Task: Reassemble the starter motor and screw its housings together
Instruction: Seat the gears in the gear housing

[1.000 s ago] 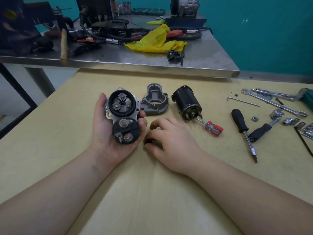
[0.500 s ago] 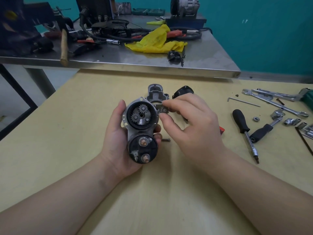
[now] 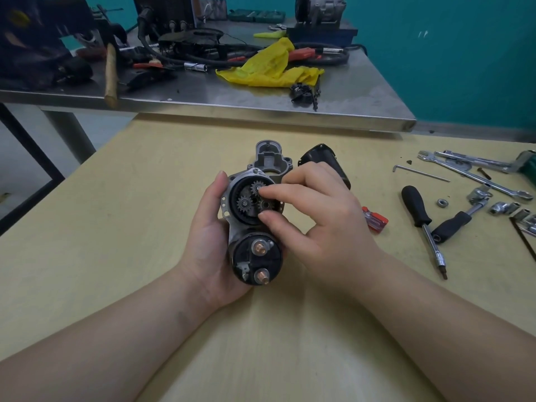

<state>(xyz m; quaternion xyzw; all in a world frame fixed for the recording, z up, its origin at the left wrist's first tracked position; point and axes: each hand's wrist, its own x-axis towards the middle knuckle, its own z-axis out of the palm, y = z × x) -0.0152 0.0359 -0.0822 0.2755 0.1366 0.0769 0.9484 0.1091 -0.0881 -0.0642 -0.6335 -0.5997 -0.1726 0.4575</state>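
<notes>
While the left hand (image 3: pixel 213 236) grips the gear housing (image 3: pixel 249 224), right hand (image 3: pixel 316 216) fingers (image 3: pixel 268 194), nearly closed, should seat the planet gear (image 3: pixel 257 187) squarely, teeth meshed.

Two hands (image 3: pixel 214 236) (image 3: pixel 324 224), one gear housing (image 3: pixel 232 195), two screwdrivers (image 3: pixel 420 224) (image 3: pixel 375 220), one yellow rag (image 3: pixel 266 68).

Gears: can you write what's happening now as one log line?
step: seating gears | left hand: holds starter housing | right hand: fingertips on planet gears | grey end housing: on table
</notes>
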